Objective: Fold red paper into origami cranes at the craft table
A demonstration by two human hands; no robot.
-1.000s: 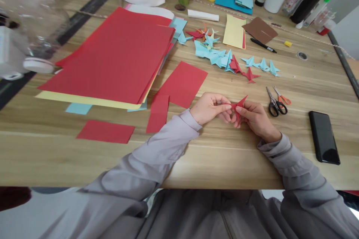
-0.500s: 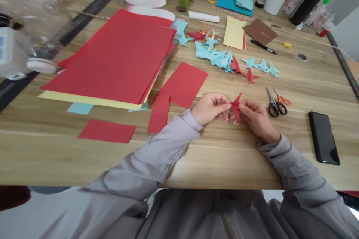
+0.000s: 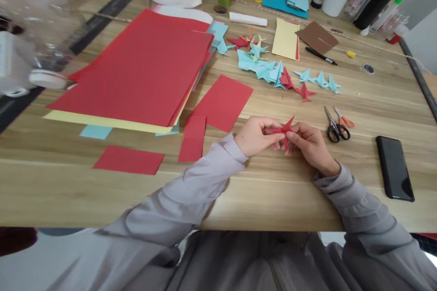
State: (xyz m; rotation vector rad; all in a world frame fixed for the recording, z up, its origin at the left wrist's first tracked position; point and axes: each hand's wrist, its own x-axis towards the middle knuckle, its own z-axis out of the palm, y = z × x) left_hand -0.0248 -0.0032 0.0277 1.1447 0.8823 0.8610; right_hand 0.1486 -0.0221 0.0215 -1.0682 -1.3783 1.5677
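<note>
A small folded red paper figure (image 3: 285,127) is pinched between both my hands just above the wooden table (image 3: 273,195). My left hand (image 3: 256,136) grips its left side with fingers curled. From the right, my right hand (image 3: 309,145) pinches it, thumb and forefinger closed on the paper. One pointed tip sticks up between the hands. Behind them lies a cluster of finished blue and red folded figures (image 3: 273,70).
A stack of large red sheets (image 3: 136,68) covers the left of the table, with cut red pieces (image 3: 221,102) beside it. Two pairs of scissors (image 3: 336,125) and a black phone (image 3: 394,168) lie to the right. Yellow paper, a pen and clutter stand at the back.
The red figure has been turned slightly between the fingers; its upright tip now points more to the right. Both hands stay in place.
</note>
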